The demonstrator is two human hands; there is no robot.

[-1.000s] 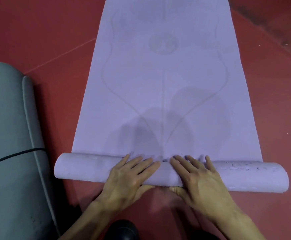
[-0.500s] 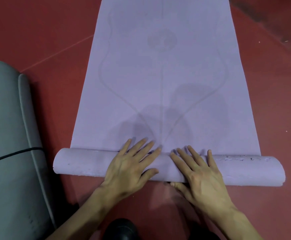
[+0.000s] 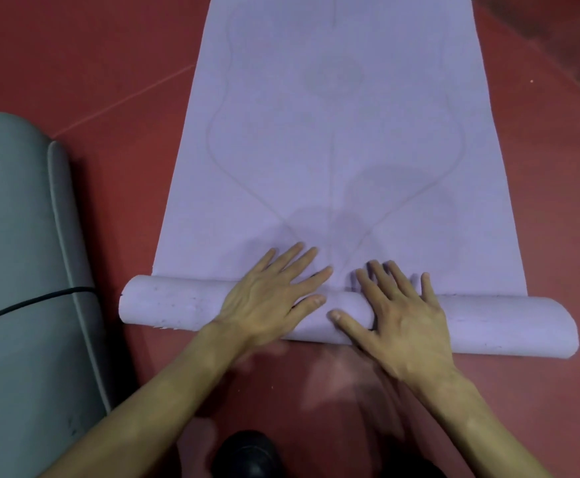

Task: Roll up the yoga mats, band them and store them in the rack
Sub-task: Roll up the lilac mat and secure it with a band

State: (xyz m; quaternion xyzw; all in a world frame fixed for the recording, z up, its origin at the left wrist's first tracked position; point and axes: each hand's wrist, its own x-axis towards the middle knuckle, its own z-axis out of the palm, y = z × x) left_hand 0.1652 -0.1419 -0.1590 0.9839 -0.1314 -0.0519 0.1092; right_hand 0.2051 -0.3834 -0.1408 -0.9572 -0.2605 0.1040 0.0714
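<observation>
Right now the purple mat (image 3: pixel 343 132) lies on the red floor (image 3: pixel 74 63). Its flat length runs away toward 12 o'clock, and its near end is wound into a roll (image 3: pixel 178 305) that stretches crosswise from 9 o'clock to 3 o'clock just in front of the person. Both hands lie palm-down on the middle of that roll, side by side and a little apart. The left hand (image 3: pixel 267 298) has its fingers straight and spread, the tips reaching over the roll onto the flat sheet toward 1 o'clock, and its thumb lies along the top of the roll. The right hand (image 3: pixel 402 322) sits just at its 3 o'clock side, with fingers straight and fanned toward 11 o'clock and the thumb stretched toward the left hand on the near face of the roll. Neither hand curls round anything; both press flat, and the two thumb tips are near but apart. Faint curved lines (image 3: pixel 219 160) mark the flat sheet. At 9 o'clock from the purple mat, apart from it, lies a grey mat (image 3: pixel 16 219), rolled, with a thin black band (image 3: pixel 33 300) around it. At 6 o'clock, between the forearms, is a dark rounded thing (image 3: pixel 247 453), too blurred to identify.
</observation>
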